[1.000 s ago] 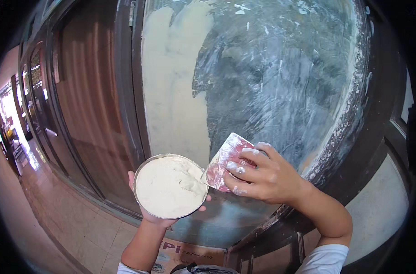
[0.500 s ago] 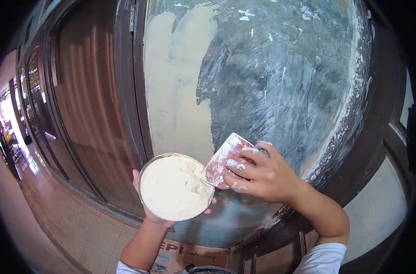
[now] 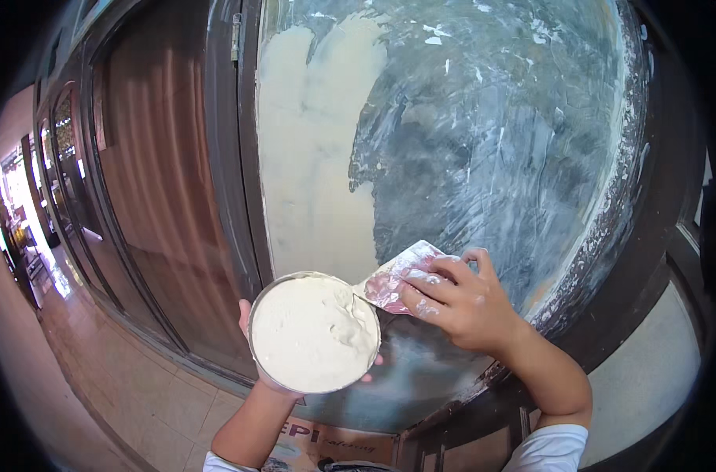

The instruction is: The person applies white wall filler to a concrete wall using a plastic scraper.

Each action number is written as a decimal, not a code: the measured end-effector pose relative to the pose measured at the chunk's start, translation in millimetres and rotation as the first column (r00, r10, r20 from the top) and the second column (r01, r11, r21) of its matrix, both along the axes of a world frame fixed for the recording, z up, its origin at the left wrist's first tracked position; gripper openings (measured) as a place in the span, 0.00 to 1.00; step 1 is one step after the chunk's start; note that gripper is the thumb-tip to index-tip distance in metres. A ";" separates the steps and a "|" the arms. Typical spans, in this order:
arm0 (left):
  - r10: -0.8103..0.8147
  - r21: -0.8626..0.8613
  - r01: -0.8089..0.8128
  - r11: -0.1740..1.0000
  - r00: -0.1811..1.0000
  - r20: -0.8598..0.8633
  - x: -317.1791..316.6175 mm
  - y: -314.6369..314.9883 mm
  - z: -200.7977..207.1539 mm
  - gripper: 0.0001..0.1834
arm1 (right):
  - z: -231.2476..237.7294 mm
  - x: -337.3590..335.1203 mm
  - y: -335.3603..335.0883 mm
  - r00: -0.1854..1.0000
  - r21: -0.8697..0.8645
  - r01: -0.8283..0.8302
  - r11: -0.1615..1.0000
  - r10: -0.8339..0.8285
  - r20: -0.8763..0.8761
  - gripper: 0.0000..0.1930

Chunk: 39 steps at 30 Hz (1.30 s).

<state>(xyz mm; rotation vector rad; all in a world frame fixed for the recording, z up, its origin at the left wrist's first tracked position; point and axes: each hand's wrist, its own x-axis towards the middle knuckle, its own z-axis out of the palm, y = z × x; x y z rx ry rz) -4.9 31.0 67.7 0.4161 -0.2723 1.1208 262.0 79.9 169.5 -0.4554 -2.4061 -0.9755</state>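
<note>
My left hand [image 3: 275,385] holds up a round metal bowl [image 3: 251,334] from below, fingers wrapped around its underside. Cream-coloured filler paste [image 3: 315,338] fills it nearly to the rim, with a rough, dug-up patch on the right side. In my right hand [image 3: 460,303] is a flat pinkish-red scraper [image 3: 389,287] smeared with white paste, its lower left edge at the bowl's right rim. White paste coats my right fingertips. Behind both hands rises a wall panel [image 3: 484,157], grey-blue and streaked, with a smooth cream coat [image 3: 315,157] down its left part.
A dark wooden frame [image 3: 236,141] borders the panel on the left, beside a window with a brown curtain [image 3: 157,157]. Dark framing with a pale inset [image 3: 649,370] stands at right. Tiled floor [image 3: 153,393] runs along the lower left. A printed sign [image 3: 358,447] sits below the bowl.
The view has shifted slightly. The scraper has tilted and its edge now meets the bowl's rim higher up. The paste's right side looks more dug up.
</note>
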 end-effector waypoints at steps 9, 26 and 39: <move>-0.136 0.154 0.115 0.981 0.981 0.137 -18.5 -13.8 -6.5 0.72 | 18.1 0.9 28.2 0.957 -0.132 -0.041 0.990 0.001 -0.289 0.12; 0.074 0.119 -0.091 0.989 0.987 0.146 -71.5 -41.7 -49.5 0.64 | -14.2 -32.3 89.7 0.883 0.058 0.198 0.978 -0.152 -0.443 0.23; 0.138 0.117 -0.163 0.980 0.971 0.196 -94.0 -54.7 -69.3 0.63 | -27.2 -32.2 94.1 0.886 0.146 0.121 0.982 -0.040 -0.462 0.22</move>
